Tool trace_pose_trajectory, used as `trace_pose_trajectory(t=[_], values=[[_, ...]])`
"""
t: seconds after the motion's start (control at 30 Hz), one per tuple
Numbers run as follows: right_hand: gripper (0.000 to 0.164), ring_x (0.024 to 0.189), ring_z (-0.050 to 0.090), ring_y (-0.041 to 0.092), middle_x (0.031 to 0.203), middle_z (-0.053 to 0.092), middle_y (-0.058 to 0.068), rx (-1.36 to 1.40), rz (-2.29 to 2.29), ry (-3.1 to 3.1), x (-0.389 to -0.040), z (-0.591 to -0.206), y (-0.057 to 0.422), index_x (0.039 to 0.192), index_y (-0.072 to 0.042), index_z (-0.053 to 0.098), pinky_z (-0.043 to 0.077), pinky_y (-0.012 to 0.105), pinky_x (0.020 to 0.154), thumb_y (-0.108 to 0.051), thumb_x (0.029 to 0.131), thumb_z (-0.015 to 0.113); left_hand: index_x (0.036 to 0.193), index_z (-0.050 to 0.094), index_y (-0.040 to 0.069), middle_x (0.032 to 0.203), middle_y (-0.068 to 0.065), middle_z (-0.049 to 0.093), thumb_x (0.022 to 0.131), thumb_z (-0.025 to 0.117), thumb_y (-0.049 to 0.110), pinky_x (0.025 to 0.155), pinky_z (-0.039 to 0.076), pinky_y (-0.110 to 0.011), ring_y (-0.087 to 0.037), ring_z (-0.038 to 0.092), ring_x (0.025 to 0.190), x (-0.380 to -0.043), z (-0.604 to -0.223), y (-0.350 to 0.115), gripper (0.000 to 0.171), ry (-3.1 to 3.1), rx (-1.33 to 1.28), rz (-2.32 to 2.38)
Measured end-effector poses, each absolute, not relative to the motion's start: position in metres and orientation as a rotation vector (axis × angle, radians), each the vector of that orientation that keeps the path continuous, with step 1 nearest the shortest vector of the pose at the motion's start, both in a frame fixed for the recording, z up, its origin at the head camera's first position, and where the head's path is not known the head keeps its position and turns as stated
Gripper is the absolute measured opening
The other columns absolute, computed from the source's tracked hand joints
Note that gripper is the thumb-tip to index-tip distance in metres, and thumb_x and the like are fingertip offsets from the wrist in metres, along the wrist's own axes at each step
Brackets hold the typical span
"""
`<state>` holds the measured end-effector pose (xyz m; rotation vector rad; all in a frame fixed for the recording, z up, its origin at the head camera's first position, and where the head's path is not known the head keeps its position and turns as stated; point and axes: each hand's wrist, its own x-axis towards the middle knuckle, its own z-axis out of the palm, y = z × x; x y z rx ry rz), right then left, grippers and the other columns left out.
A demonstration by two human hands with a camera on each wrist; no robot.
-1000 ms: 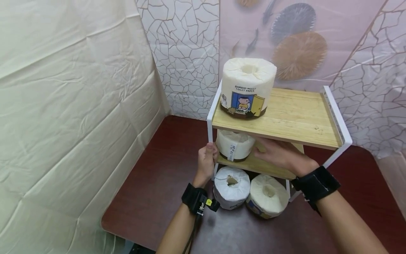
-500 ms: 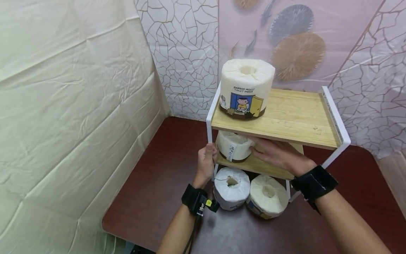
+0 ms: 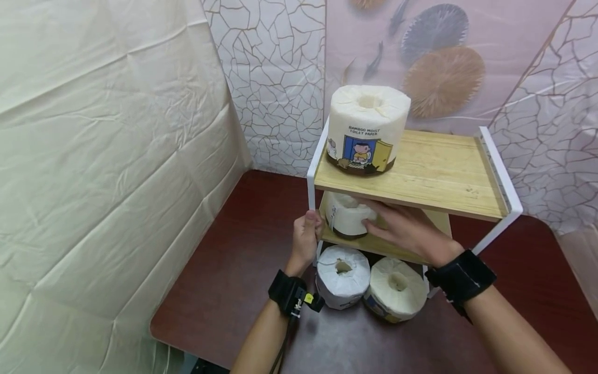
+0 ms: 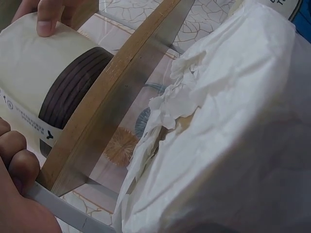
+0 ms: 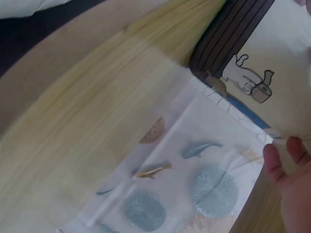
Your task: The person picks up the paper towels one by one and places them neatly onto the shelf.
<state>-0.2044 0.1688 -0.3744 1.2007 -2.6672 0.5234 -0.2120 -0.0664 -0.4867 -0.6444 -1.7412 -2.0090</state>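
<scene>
My left hand (image 3: 306, 236) grips the white metal side post (image 3: 311, 195) of a small two-tier wooden rack; in the left wrist view its curled fingers (image 4: 17, 155) wrap that white bar. Under the top board, my right hand (image 3: 406, 228) holds a wrapped toilet paper roll (image 3: 348, 215) on the lower board, thumb against its front. Part of this roll is hidden by the top board and the hand. The right wrist view gives its brown striped base and a line drawing on the wrapper (image 5: 286, 73). The roll stands upright at the left end of the board.
Another toilet paper roll (image 3: 366, 132) stands on the top board (image 3: 439, 171), at its left. Below the rack, a white roll (image 3: 342, 275) and a cream roll (image 3: 396, 291) sit side by side on the dark red table (image 3: 219, 280). Patterned sheets hang behind.
On the lower board the roll has turned, its label strip shifting left, and it sits slightly farther back. My right thumb has shifted along its front. The left hand keeps its grip.
</scene>
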Motion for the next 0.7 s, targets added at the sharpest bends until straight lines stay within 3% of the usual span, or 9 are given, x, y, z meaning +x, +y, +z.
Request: trace_pose_trajectory(t=[0.17, 0.37, 0.43, 0.7], values=[[0.081, 0.163, 0.004, 0.032, 0.177, 0.003, 0.014, 1.199, 0.501, -2.656, -0.202, -0.371, 0.166, 0.17, -0.026, 0.021, 0.01, 0.044, 0.13, -0.021, 0.104, 0.069, 0.068, 0.037, 0.005, 0.055, 0.004, 0.032, 0.111, 0.03, 0.062, 0.045, 0.024, -0.027, -0.012, 0.029, 0.044, -0.211, -0.486, -0.066, 0.072, -1.743, -0.633, -2.011], [0.082, 0.161, 0.01, 0.04, 0.177, -0.001, 0.016, 1.083, 0.869, -2.961, -0.199, -0.364, 0.177, 0.171, -0.021, 0.005, 0.022, 0.06, 0.124, -0.022, 0.109, 0.06, 0.068, 0.038, 0.006, 0.056, 0.004, 0.033, 0.109, 0.032, 0.065, 0.047, 0.025, -0.027, -0.012, 0.031, 0.046, -0.211, -0.485, -0.066, 0.072, -1.775, -0.604, -2.029], [0.083, 0.159, 0.013, 0.041, 0.176, 0.0, 0.018, 1.077, 0.932, -2.977, -0.201, -0.364, 0.182, 0.171, -0.02, 0.004, 0.023, 0.058, 0.123, -0.017, 0.109, 0.06, 0.068, 0.039, 0.006, 0.056, 0.004, 0.034, 0.109, 0.032, 0.066, 0.047, 0.025, -0.027, -0.012, 0.031, 0.046, -0.211, -0.484, -0.066, 0.073, -1.775, -0.607, -2.024], [0.082, 0.159, 0.015, 0.037, 0.177, 0.001, 0.012, 1.163, 0.78, -2.894, -0.211, -0.368, 0.183, 0.17, -0.036, 0.011, 0.029, 0.06, 0.12, -0.016, 0.108, 0.061, 0.068, 0.038, 0.006, 0.056, 0.004, 0.033, 0.109, 0.03, 0.065, 0.047, 0.025, -0.027, -0.012, 0.031, 0.046, -0.211, -0.485, -0.068, 0.072, -1.773, -0.605, -2.001]])
